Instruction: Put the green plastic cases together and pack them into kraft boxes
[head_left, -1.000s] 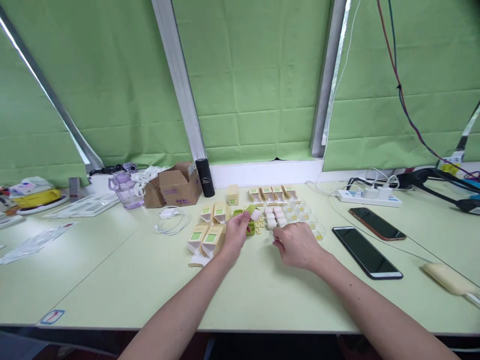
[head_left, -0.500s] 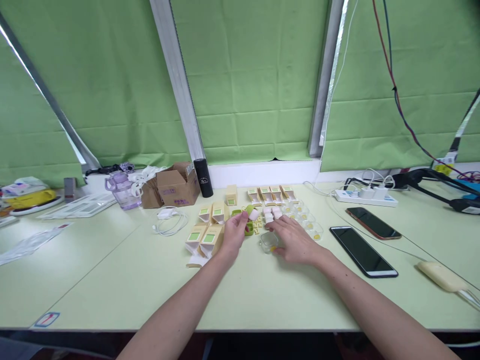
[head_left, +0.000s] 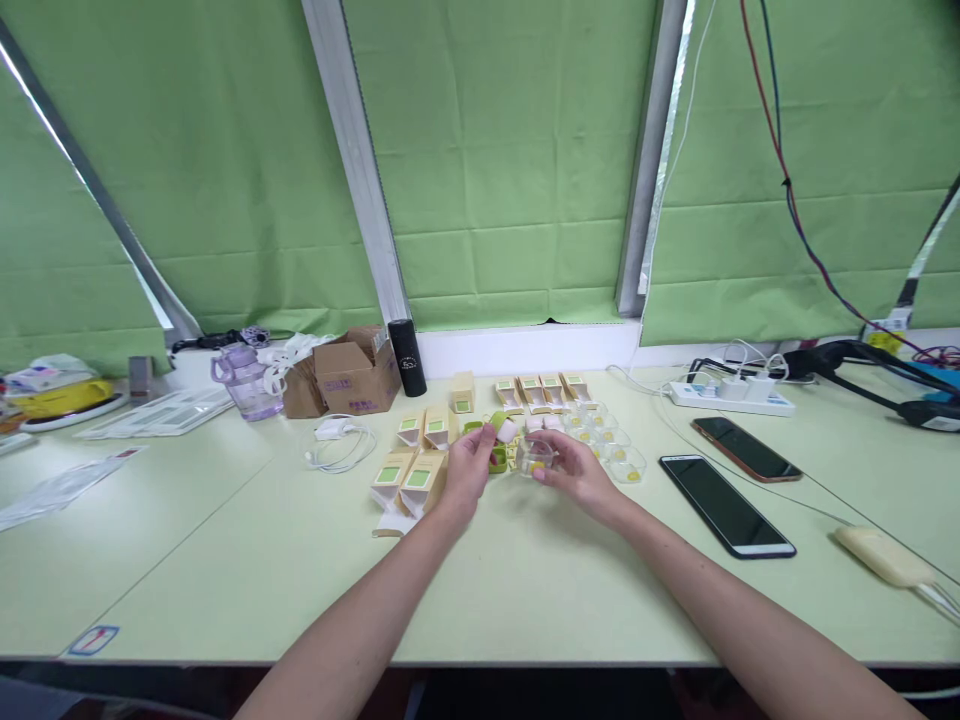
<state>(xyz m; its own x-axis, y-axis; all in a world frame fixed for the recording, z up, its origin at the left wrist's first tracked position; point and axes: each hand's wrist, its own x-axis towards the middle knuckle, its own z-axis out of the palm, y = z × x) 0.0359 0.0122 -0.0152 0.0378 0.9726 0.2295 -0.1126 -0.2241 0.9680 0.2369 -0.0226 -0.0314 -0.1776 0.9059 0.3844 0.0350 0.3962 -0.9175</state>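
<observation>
Clear case (head_left: 534, 457) in right hand (head_left: 583, 478), near left hand (head_left: 469, 470).

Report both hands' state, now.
Left hand: closed, fingers pinching a small green-and-pink piece.
Right hand: closed on a clear plastic container with a yellow spot.

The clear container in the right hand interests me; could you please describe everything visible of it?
The clear container looks like transparent plastic with rounded sides, and a yellow patch shows near its lower edge. It is right of the left hand, held from the right by the right hand, thumb beside the patch. Whether it touches the table is unclear.
</observation>
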